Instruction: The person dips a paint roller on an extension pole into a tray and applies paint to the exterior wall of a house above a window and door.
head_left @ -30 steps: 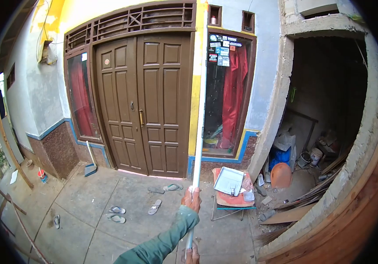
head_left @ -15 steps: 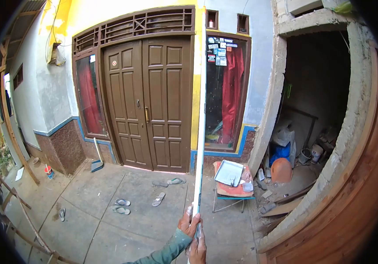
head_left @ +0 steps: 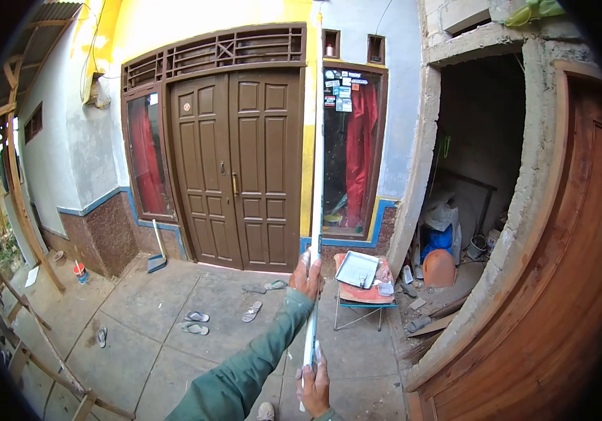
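Note:
A long white pole (head_left: 317, 182) stands nearly upright in front of me, its top running up the yellow strip of wall beside the window. My left hand (head_left: 305, 277), in a green sleeve, is wrapped round it at about the height of the door's foot. Lower down, my right hand (head_left: 316, 387) grips the same pole near its bottom end. Whatever is on the pole's far tip is too small to make out. Right of the pole, a pale paint tray (head_left: 356, 271) rests on a low stool (head_left: 364, 295) with a small white container (head_left: 385, 288).
Brown double doors (head_left: 234, 168) face me. Several sandals (head_left: 252, 311) lie on the concrete floor (head_left: 224, 358). A dustpan (head_left: 156, 262) and a red container (head_left: 80, 272) are to the left. At right are a cluttered doorway and a wooden door (head_left: 525, 295); wooden rails (head_left: 55, 358) run along the left.
My left hand has slid up the pole, away from my right hand, which is a little lower. My left forearm reaches farther forward. The view has shifted slightly.

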Demonstrator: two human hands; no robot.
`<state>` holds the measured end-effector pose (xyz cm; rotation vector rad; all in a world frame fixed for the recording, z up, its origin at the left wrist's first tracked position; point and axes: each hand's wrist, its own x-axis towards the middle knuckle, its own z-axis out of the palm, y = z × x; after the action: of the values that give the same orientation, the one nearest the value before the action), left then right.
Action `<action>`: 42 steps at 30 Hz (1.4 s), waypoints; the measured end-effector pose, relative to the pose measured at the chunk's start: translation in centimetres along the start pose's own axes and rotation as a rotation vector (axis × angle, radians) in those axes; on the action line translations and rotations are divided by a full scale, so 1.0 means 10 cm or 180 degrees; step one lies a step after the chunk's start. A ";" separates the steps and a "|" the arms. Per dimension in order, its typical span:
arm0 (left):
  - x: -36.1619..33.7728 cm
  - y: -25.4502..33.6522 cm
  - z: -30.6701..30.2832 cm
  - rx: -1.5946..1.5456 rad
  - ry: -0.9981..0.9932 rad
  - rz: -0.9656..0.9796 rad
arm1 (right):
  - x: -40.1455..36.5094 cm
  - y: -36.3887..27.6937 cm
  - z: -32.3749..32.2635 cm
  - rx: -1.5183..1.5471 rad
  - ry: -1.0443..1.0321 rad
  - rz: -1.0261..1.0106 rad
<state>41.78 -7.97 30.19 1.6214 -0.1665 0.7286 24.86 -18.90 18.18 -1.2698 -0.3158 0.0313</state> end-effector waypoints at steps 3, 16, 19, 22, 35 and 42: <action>-0.04 0.18 -0.09 -0.0414 -0.0141 -0.0177 | 0.08 -0.22 0.06 0.0050 -0.0193 0.0157; -1.51 -0.22 -0.38 0.0037 -0.0069 -0.0310 | -0.20 0.12 0.02 -0.0095 -0.0222 -0.0271; -1.47 -0.13 -0.36 -0.0312 -0.0147 -0.0372 | -0.39 0.12 -0.01 -0.0033 -0.0276 -0.0103; -1.29 0.00 -0.33 -0.0563 -0.0131 -0.0443 | -0.52 0.09 -0.05 0.0006 -0.0355 0.0097; -0.29 0.35 -0.30 -0.0556 -0.0297 0.0282 | 0.15 -0.46 0.35 0.0230 0.0168 -0.0706; -0.18 0.37 -0.42 -0.0213 -0.0271 0.0583 | 0.31 -0.77 0.49 0.0383 0.0008 -0.0418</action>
<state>36.99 -5.28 32.35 1.5877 -0.4013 0.7854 25.42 -16.10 27.33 -1.1279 -0.3891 -0.0626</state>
